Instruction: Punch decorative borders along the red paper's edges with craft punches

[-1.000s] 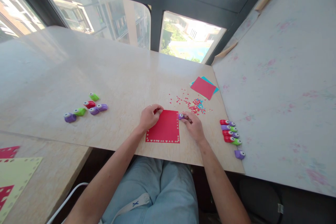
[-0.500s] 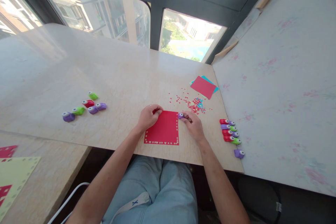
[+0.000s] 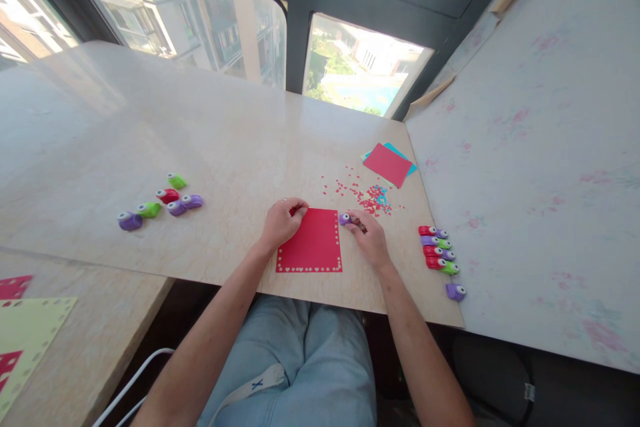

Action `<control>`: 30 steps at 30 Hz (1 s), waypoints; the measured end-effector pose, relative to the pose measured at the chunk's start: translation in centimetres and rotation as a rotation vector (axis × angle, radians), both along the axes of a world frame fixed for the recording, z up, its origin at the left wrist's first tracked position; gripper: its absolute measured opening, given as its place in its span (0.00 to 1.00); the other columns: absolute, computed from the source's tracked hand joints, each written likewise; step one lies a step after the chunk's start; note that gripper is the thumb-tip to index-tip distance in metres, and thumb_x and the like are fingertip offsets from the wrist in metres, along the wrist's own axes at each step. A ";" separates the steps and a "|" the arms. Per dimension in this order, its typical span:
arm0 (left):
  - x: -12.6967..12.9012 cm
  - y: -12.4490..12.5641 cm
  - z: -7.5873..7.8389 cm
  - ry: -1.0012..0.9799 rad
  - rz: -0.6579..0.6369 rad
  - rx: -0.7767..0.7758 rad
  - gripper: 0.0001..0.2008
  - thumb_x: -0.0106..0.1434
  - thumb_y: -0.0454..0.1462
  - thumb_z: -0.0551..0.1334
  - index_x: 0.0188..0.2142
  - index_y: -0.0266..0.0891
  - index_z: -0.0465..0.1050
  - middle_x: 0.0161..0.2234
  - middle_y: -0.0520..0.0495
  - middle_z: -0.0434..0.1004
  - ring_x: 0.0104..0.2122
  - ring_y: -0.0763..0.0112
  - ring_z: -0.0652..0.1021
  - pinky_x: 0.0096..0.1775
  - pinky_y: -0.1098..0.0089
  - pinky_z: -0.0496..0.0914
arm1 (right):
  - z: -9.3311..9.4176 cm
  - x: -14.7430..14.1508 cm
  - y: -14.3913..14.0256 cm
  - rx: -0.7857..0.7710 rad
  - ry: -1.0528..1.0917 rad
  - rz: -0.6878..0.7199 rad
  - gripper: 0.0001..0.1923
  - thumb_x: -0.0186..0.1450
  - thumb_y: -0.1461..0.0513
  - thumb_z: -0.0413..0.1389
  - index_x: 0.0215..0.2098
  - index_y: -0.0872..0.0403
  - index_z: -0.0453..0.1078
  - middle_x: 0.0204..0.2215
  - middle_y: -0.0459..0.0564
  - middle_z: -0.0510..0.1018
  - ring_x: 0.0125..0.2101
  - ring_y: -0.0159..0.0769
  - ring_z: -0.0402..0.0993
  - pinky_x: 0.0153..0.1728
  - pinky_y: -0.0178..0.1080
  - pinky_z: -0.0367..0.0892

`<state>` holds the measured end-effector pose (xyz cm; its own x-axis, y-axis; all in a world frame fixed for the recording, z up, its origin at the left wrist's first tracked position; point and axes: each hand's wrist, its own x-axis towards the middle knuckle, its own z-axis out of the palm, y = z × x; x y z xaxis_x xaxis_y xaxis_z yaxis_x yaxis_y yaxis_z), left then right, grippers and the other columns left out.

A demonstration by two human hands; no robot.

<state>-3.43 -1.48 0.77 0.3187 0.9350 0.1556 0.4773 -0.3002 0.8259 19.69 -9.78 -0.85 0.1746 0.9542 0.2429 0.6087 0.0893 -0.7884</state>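
Note:
A red paper square (image 3: 311,243) with small punched holes along its edges lies near the front edge of the marble table (image 3: 225,140). My left hand (image 3: 283,221) pinches the sheet's top left corner. My right hand (image 3: 370,240) grips a small purple paper punch (image 3: 345,219) set on the sheet's top right corner. Red and blue punched bits (image 3: 367,199) are scattered just beyond my right hand.
Several small punches (image 3: 160,203) sit in a loose group at the left. Another row of punches (image 3: 437,250) lies at the right, with a lone purple one (image 3: 456,291) near the edge. Red and blue sheets (image 3: 389,164) lie at the back right. Punched paper (image 3: 25,337) rests on the lower left table.
The hands and the red sheet have barely moved; the sheet shifted slightly under the punch at its top right corner.

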 end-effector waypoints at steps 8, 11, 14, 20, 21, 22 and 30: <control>0.1 -0.1 -0.1 0.047 -0.010 0.030 0.08 0.61 0.33 0.58 0.33 0.40 0.77 0.35 0.46 0.80 0.37 0.63 0.77 0.43 0.63 0.70 | 0.1 0.0 0.0 0.005 -0.008 0.001 0.12 0.64 0.59 0.55 0.45 0.49 0.74 0.41 0.53 0.79 0.41 0.43 0.75 0.42 0.45 0.71; 0.1 -0.1 -0.1 0.060 -0.008 0.034 0.08 0.61 0.33 0.58 0.33 0.40 0.77 0.34 0.46 0.80 0.37 0.64 0.76 0.43 0.64 0.69 | 0.0 0.0 0.0 0.007 -0.013 0.004 0.12 0.64 0.59 0.55 0.45 0.49 0.74 0.41 0.53 0.79 0.41 0.44 0.75 0.43 0.46 0.70; 0.2 -0.1 -0.1 0.073 -0.004 0.035 0.08 0.61 0.33 0.59 0.33 0.40 0.77 0.33 0.45 0.80 0.37 0.63 0.76 0.42 0.64 0.69 | 0.0 0.0 0.0 0.010 -0.008 0.009 0.12 0.64 0.59 0.55 0.45 0.50 0.74 0.42 0.53 0.79 0.41 0.43 0.75 0.43 0.46 0.70; 0.2 -0.1 -0.1 0.075 -0.016 0.040 0.07 0.61 0.33 0.59 0.34 0.40 0.78 0.32 0.46 0.79 0.37 0.64 0.76 0.42 0.65 0.69 | -0.1 0.0 0.0 0.020 -0.021 0.006 0.12 0.64 0.59 0.55 0.45 0.50 0.74 0.41 0.53 0.79 0.41 0.43 0.75 0.43 0.46 0.70; 0.2 -0.1 -0.1 0.075 -0.018 0.040 0.07 0.60 0.32 0.59 0.33 0.40 0.78 0.32 0.46 0.79 0.37 0.64 0.76 0.42 0.65 0.69 | 0.0 0.0 0.0 0.021 -0.023 0.004 0.12 0.65 0.59 0.55 0.45 0.50 0.74 0.41 0.53 0.79 0.41 0.43 0.75 0.43 0.46 0.70; 0.2 -0.1 -0.1 0.074 -0.020 0.038 0.07 0.60 0.32 0.59 0.33 0.40 0.77 0.32 0.46 0.79 0.37 0.64 0.76 0.42 0.65 0.69 | 0.0 0.0 0.0 0.019 -0.024 0.002 0.12 0.65 0.59 0.55 0.45 0.50 0.74 0.41 0.53 0.79 0.41 0.43 0.75 0.43 0.46 0.71; 0.0 0.0 -0.1 0.054 -0.049 0.022 0.07 0.60 0.33 0.59 0.33 0.40 0.77 0.32 0.47 0.79 0.36 0.64 0.76 0.41 0.65 0.68 | -0.1 0.0 0.0 0.009 -0.006 -0.005 0.12 0.64 0.59 0.55 0.45 0.49 0.74 0.41 0.52 0.79 0.40 0.43 0.75 0.42 0.46 0.71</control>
